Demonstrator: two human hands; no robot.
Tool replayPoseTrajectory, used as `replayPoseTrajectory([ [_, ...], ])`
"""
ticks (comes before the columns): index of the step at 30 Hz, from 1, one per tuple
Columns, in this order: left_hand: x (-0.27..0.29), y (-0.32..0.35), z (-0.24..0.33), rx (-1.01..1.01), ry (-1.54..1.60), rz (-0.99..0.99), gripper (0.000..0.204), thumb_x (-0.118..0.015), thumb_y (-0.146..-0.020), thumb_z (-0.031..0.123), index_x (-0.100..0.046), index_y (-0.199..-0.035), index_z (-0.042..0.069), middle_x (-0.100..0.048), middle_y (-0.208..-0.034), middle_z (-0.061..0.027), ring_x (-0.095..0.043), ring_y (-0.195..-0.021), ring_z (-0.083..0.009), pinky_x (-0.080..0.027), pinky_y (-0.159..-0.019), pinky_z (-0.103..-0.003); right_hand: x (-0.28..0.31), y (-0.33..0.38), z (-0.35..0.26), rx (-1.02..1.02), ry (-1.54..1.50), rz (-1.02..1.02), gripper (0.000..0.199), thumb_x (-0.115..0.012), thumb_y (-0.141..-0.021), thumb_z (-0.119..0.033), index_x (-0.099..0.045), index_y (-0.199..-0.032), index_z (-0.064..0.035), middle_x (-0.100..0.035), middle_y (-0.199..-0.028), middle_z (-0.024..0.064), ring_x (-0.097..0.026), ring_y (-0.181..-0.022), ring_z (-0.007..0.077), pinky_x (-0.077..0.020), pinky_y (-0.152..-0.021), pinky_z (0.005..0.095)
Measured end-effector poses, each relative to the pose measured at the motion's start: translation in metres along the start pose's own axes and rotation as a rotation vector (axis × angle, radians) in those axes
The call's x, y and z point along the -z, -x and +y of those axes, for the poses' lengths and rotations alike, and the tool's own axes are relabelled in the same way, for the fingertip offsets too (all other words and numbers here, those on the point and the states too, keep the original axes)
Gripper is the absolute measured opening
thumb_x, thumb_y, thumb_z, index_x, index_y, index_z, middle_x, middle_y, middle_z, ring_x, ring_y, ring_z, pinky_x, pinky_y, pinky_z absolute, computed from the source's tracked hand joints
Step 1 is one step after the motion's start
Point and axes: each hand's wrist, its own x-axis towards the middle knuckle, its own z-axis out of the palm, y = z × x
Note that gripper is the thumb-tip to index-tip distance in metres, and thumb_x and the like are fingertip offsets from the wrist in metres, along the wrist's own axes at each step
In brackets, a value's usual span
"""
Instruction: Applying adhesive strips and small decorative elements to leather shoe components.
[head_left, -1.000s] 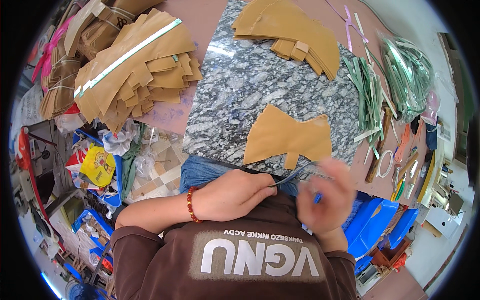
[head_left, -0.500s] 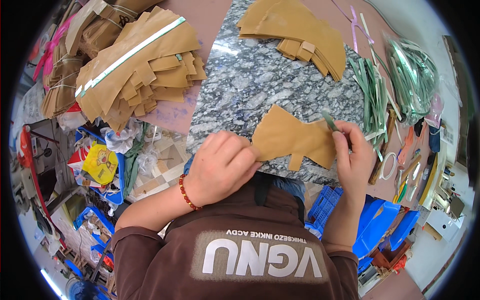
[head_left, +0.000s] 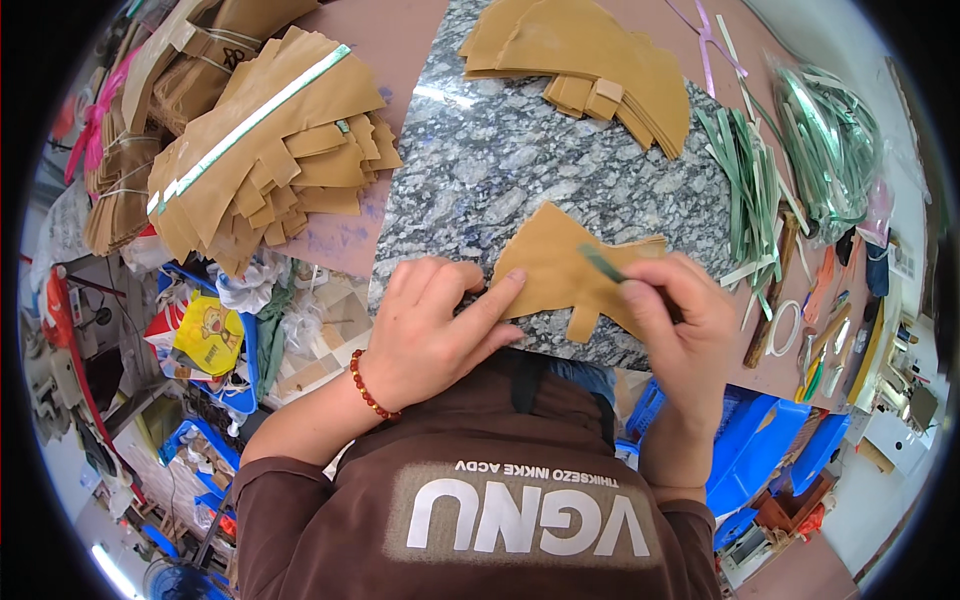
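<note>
Left hand (head_left: 432, 335) lies flat with fingers spread, pinning the tan leather piece (head_left: 565, 275) at the near edge of the granite slab (head_left: 500, 160), right hand (head_left: 680, 325) pinching a green strip (head_left: 603, 264) over it.

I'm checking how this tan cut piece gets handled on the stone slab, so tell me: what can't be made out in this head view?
- Lower left part of the tan piece: covered by the left hand.
- Most of the thin green strip: its lower end runs into the right hand.
- Stone slab near edge: hidden by both hands and the brown shirt.
- Small tools at right: too small and bent by the fisheye rim.
</note>
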Motion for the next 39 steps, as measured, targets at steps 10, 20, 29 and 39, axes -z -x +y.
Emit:
replayPoseTrajectory([
  [10,-0.007,0.005,-0.005,-0.041,0.022,0.123,0.036,-0.08,-0.074,0.01,-0.072,-0.108,0.008,-0.053,-0.084,-0.0021,-0.053,-0.074,-0.0201,-0.04,-0.064,-0.034,-0.022,-0.027,-0.002,-0.208,-0.155,-0.395,0.013,-0.07,-0.088,-0.013,-0.069,-0.088,0.0003,-0.067,-0.074,0.0118,-0.063,-0.064,0.0227,-0.0477,-0.06,0.0321],
  [20,-0.008,0.005,-0.006,-0.047,0.034,0.143,0.037,-0.081,-0.071,0.008,-0.072,-0.107,0.007,-0.052,-0.083,-0.0008,-0.055,-0.073,-0.0189,-0.04,-0.065,-0.034,-0.037,-0.024,0.0,-0.024,0.022,-0.307,0.016,-0.069,-0.088,-0.016,-0.068,-0.081,-0.0016,-0.068,-0.075,0.0139,-0.065,-0.066,0.0318,-0.0487,-0.058,0.0389],
  [29,-0.007,-0.001,-0.001,-0.059,-0.072,0.061,0.03,-0.075,-0.074,0.01,-0.067,-0.103,0.01,-0.066,-0.12,-0.0017,-0.059,-0.086,-0.0168,-0.042,-0.071,-0.032,-0.035,-0.022,0.001,-0.012,0.066,-0.306,0.016,-0.069,-0.086,-0.016,-0.067,-0.08,-0.0017,-0.068,-0.075,0.014,-0.065,-0.065,0.0326,-0.0489,-0.058,0.0397],
  [39,-0.002,-0.01,0.001,-0.026,-0.057,-0.02,0.033,-0.076,-0.072,0.005,-0.065,-0.103,0.008,-0.067,-0.118,-0.0049,-0.061,-0.089,-0.0223,-0.045,-0.076,-0.035,0.053,-0.014,0.028,-0.286,-0.133,-0.28,0.011,-0.074,-0.082,-0.01,-0.069,-0.085,-0.0011,-0.062,-0.067,0.0013,-0.054,-0.06,0.008,-0.045,-0.057,0.025],
])
